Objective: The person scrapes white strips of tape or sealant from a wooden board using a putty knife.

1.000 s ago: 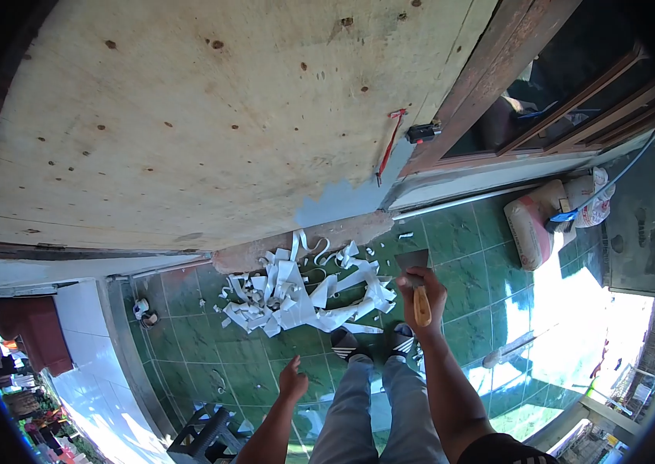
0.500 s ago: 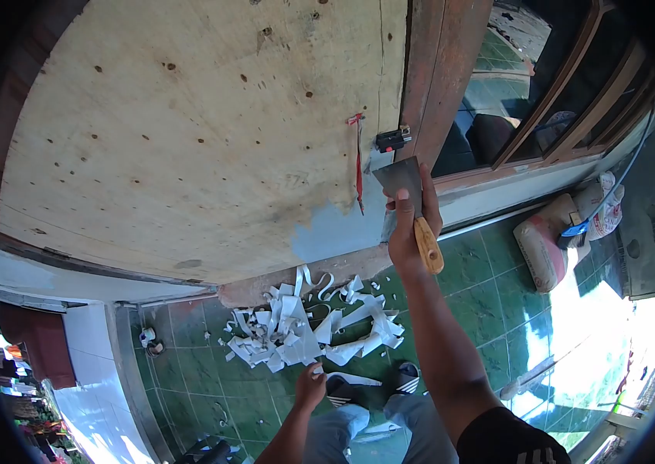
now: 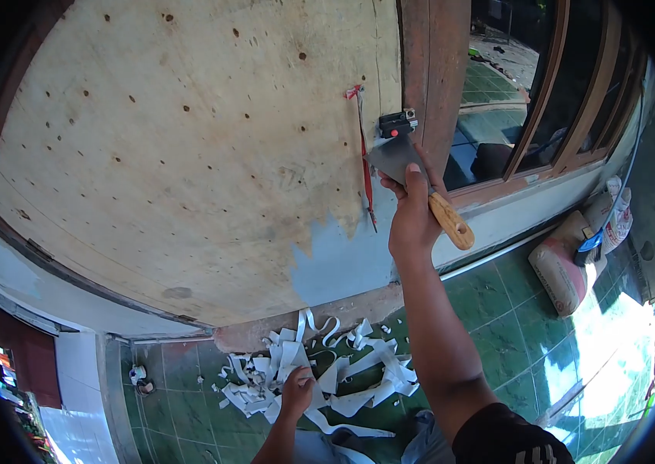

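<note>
Raised from above the floor [image 3: 474,309], the putty knife [image 3: 394,161], gripped by the right hand [image 3: 416,209], now brings its blade before the door [image 3: 188,155], right of frame centre; whether the curled left hand [image 3: 296,392] holds anything, I cannot tell.

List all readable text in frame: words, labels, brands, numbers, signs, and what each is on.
Readable: none.
Tan sack: printed marks, too small and blurred to read.
White sack beside it: red marks, possibly lettering, too blurred to read.
Scraper in the right hand: no lettering discernible.
Black sleeve: pale marks, no readable text.
</note>
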Motion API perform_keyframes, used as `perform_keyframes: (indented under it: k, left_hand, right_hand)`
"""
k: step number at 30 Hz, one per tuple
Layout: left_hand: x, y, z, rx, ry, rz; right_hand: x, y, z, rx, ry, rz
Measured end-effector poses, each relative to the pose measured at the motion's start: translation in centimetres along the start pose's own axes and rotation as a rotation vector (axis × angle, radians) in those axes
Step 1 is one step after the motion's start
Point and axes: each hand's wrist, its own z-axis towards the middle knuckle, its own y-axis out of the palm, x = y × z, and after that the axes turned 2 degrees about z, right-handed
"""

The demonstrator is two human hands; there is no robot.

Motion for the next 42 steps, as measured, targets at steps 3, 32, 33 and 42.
perform_keyframes:
  k: [3,32,33,42]
  left_hand:
    - [-0.5,0.7,1.7,0.036,0.006,-0.028]
    - [46.7,7.7,9.2,0.254,0.813,0.154]
    - [47.3,8.1,9.0,0.259,0.798,0.120]
    - [50.9,10.1,7.7,0.329,0.545,0.022]
  right_hand:
    - [-0.2,0.2,0.1,0.002,0.030,0.057]
    - [-8.2,-12.8,-4.6,0.142,0.144,-0.424]
    - [-8.7,-12.5,-5.0,0.168,0.151,-0.435]
    - [-17.5,-12.8,-12.2,0.100,0.400,-0.758]
